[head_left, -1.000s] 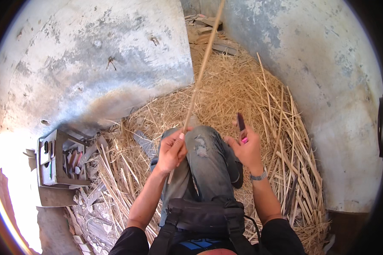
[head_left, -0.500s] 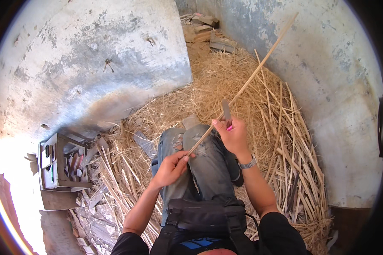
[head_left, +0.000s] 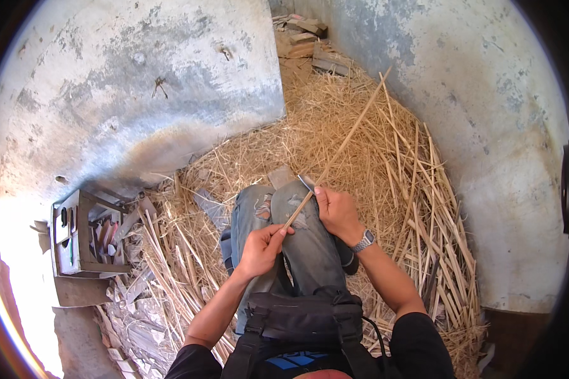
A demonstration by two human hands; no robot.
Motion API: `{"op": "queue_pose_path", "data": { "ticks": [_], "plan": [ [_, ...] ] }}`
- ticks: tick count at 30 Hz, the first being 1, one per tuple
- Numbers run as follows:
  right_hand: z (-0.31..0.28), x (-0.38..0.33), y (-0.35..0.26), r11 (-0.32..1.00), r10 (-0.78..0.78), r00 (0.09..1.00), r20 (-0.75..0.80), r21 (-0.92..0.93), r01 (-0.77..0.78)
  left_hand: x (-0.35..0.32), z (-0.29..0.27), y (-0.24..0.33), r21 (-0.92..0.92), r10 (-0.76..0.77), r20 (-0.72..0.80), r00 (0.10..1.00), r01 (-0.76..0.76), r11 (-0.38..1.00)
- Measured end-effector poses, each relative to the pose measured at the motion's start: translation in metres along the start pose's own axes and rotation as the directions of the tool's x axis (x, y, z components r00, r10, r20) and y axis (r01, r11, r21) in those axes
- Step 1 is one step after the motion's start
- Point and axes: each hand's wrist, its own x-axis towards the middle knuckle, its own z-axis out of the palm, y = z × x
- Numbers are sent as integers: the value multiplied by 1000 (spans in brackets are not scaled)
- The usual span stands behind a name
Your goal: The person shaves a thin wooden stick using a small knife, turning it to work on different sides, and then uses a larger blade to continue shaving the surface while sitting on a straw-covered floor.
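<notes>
My left hand (head_left: 260,250) grips the near end of a long thin reed stalk (head_left: 342,148) over my knees in torn blue jeans (head_left: 295,235). The stalk slants up and to the right across the straw. My right hand (head_left: 337,211) holds a small knife (head_left: 305,183) whose blade lies against the stalk just above my knee. A watch (head_left: 364,240) sits on my right wrist.
Cut reeds and straw (head_left: 385,164) cover the ground between two grey concrete walls. A small wooden box with tools (head_left: 82,234) stands at the left. Wood scraps (head_left: 306,31) lie at the far end. A black chest harness (head_left: 300,316) hangs below.
The stalk has swung from nearly upright to slanting right. My right hand has come down with the knife onto the stalk, and my left hand has slid lower toward me.
</notes>
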Motion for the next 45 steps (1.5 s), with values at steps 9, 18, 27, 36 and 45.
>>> {"op": "queue_pose_path", "data": {
  "ticks": [9, 18, 27, 36, 45],
  "plan": [
    [-12, -17, -10, 984, 16, 991, 131, 172, -39, 5, 8, -3, -140, -37, 6, 999, 37, 989],
    [-29, -21, 7, 928, -179, 892, 415, 371, 14, 20, 21, 0, -298, -25, 44, 999, 37, 954],
    [-32, -17, -33, 780, 58, 998, -1, 624, -45, 11, 28, 5, -16, 181, -13, 983, -181, 983],
    [-30, -25, -55, 951, -148, 989, 8, 276, 140, 14, 32, 12, 194, 281, -136, 950, -253, 948],
    [-58, -54, -64, 772, -503, 637, 584, 635, 27, 29, 13, 26, -209, 199, -176, 964, -234, 949]
  ]
}}
